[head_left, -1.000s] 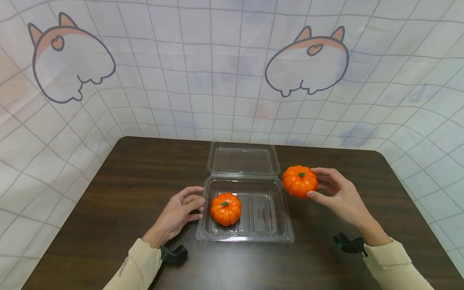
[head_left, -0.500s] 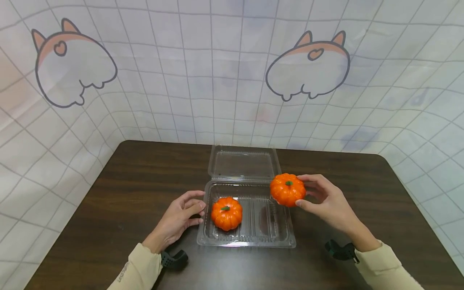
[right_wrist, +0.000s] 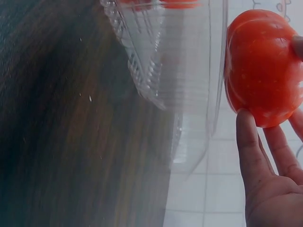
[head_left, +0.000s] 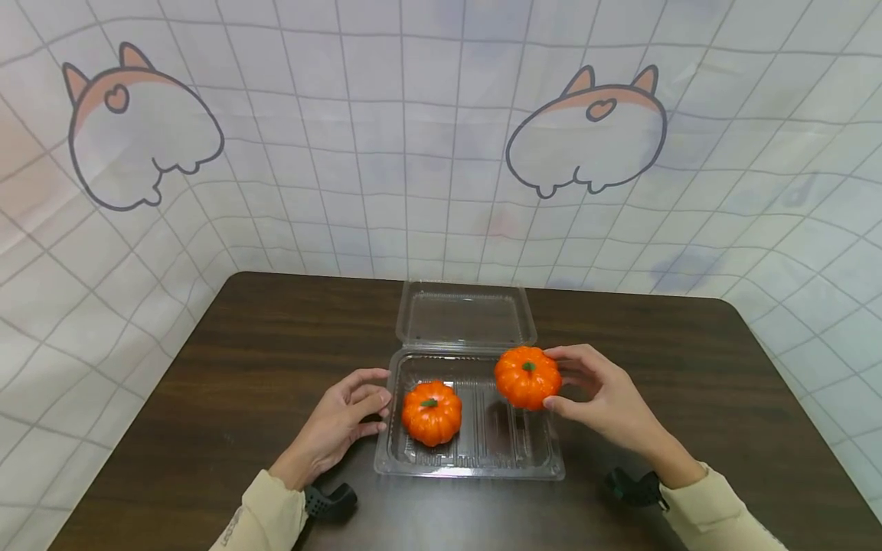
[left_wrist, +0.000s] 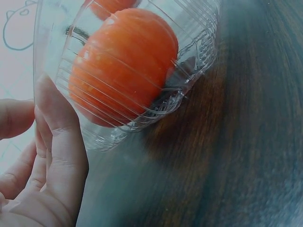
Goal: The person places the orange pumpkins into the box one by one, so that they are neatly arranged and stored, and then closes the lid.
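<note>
A clear plastic clamshell box (head_left: 475,467) stands on the table, its lid (head_left: 468,314) folded back behind it. One small orange pumpkin (head_left: 432,413) with a green stem sits in the left part of the box; its side shows through the ribbed wall in the left wrist view. My left hand (head_left: 344,417) pinches the box's left rim between thumb (left_wrist: 14,118) and fingers. My right hand (head_left: 606,394) grips a second orange pumpkin (head_left: 527,377) from its right side, thumb in front and fingers behind. In the right wrist view this pumpkin (right_wrist: 262,66) is above the box rim.
The dark wood-grain table (head_left: 289,344) reaches back to a white grid-patterned curtain (head_left: 372,153) with cartoon animal drawings. A dark strap with a dark attachment sits on each wrist, at the cuffs of the light sleeves (head_left: 272,509).
My right hand has moved left with its pumpkin, from beside the box to over its right part. The left hand keeps its place at the rim. The head view has shifted slightly.
</note>
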### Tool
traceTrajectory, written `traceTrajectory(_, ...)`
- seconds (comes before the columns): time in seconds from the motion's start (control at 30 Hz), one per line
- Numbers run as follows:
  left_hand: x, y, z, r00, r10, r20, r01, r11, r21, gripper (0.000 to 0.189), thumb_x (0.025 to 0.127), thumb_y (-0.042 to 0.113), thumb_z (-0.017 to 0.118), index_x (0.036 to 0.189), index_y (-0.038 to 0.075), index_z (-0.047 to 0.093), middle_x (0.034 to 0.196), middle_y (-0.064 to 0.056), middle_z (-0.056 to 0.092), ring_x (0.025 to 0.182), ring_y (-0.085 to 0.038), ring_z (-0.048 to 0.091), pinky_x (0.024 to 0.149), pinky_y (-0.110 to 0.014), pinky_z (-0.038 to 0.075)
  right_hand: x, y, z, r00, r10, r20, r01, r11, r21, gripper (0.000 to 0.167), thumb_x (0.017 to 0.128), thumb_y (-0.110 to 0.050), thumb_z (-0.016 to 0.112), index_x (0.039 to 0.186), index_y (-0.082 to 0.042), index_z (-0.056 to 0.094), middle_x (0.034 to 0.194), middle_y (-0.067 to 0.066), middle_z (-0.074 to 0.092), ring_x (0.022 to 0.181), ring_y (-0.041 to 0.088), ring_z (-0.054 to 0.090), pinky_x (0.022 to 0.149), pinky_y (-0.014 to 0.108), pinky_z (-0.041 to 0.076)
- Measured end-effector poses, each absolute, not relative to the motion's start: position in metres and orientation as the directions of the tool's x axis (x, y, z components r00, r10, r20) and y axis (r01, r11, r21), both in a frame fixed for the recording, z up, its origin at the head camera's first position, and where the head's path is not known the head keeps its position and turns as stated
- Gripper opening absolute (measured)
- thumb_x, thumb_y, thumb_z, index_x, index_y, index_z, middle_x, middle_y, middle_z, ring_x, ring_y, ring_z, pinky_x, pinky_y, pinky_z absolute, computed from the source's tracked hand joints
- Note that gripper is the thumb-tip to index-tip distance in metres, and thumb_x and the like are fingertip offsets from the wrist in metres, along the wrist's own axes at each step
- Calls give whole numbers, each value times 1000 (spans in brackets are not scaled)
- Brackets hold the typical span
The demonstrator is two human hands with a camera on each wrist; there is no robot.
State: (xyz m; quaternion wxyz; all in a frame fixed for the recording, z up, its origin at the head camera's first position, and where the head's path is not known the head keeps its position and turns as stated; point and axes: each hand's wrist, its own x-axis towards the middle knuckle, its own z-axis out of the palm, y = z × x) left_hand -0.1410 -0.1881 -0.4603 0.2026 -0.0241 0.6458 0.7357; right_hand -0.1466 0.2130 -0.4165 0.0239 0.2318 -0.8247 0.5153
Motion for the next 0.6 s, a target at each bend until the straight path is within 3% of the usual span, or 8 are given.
traceTrajectory(0.6,-141,-189,-462,-915,287,-283,-320,-92,943,56,99,21,71,147,8,45,102,6,67,88,-11,62,78,-25,62,-148,196,-421,-864,-433,259,-439,392,-808,56,83,-15,88,133,-16,63,131,5,64,110,2,66,95,19,58)
